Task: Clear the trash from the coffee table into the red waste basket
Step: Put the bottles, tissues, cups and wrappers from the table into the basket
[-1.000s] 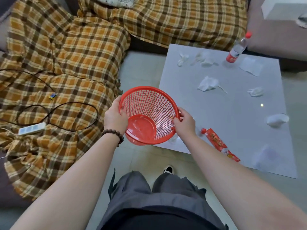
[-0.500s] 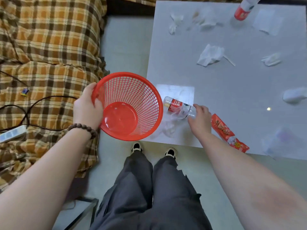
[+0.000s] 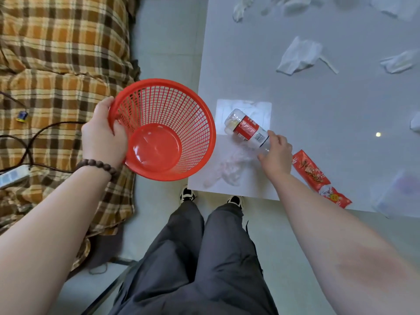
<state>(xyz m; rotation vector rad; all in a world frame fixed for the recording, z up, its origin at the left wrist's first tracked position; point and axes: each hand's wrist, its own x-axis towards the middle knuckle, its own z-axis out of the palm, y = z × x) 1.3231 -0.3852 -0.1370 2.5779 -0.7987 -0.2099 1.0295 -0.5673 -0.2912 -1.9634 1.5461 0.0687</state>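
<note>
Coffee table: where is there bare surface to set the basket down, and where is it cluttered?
Bare: the coffee table stretch between the crumpled tissue and the red wrapper. Crowded: the near left corner, with the plastic bottle in the right hand and clear plastic.

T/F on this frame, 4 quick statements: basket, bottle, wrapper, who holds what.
1. The left hand holds the red waste basket by its rim. True.
2. The basket already holds trash. False: it is empty.
3. The right hand grips the plastic bottle. True.
4. The red snack wrapper lies on the floor. False: it lies on the coffee table, beside the right hand.
</note>
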